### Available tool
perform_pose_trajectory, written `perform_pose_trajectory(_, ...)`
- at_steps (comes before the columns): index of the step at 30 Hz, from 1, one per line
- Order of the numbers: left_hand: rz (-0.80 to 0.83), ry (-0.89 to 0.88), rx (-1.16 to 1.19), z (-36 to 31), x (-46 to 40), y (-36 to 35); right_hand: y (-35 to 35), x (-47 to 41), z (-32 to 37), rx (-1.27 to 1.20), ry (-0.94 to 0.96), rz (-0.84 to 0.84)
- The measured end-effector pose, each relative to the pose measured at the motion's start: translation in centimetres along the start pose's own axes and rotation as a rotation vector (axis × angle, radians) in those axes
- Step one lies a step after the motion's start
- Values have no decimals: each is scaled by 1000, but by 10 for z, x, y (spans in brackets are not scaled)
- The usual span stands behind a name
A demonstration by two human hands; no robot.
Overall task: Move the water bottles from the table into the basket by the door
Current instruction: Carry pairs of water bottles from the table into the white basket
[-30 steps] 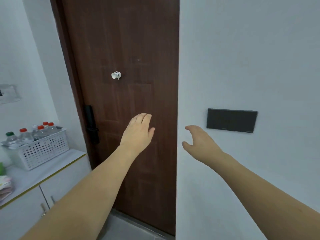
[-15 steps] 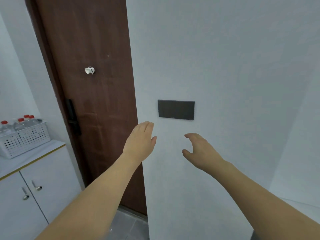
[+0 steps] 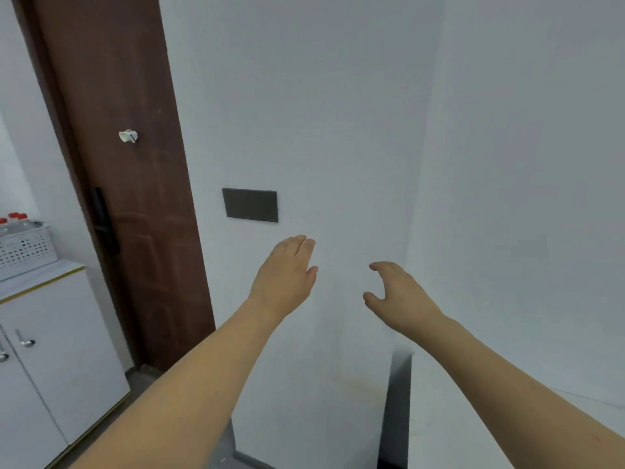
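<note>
Your view has swung right since a second ago: the door (image 3: 111,184) and the basket (image 3: 25,247) have slid toward the left edge, and the grey wall with its dark panel (image 3: 250,204) now fills the middle. You hold both arms out ahead of you. Your left hand (image 3: 285,277) is flat, fingers straight and together, holding nothing. Your right hand (image 3: 397,292) is loosely cupped, thumb apart from the fingers, also holding nothing.

At the far left the white perforated basket sits on a white cabinet (image 3: 50,333) just beside the door, and a few water bottles (image 3: 15,221) with red caps already stand in it, only their tops showing. No table is in sight, so you are probably turning back for the next bottles.

Expect those bottles to be clear thin plastic, small, with some weight if full, and smooth enough to slip if wet. The walls will likely give under a hard squeeze, so wrap your fingers round the middle of the body, or take the stiffer neck just under the cap, and keep each one upright as you carry it.
</note>
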State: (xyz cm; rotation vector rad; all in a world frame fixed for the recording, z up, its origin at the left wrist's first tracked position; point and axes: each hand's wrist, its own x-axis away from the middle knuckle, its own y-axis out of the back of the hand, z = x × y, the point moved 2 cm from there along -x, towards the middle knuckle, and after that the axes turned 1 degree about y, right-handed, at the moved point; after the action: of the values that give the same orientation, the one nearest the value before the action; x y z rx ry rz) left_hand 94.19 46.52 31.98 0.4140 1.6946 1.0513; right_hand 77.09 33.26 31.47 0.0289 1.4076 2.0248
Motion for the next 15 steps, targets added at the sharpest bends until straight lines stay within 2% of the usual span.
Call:
perform_pose_trajectory(6, 61, 34, 36, -78, 8, -27, 42, 49, -81, 14, -67, 15)
perform_pose_trajectory(10, 71, -26, 31, -162, 5, -32, 83, 83, -143, 7, -87, -15)
perform_pose_trajectory(15, 105, 17, 38, -274, 14, -43, 135, 132, -225, -1, -75, 1)
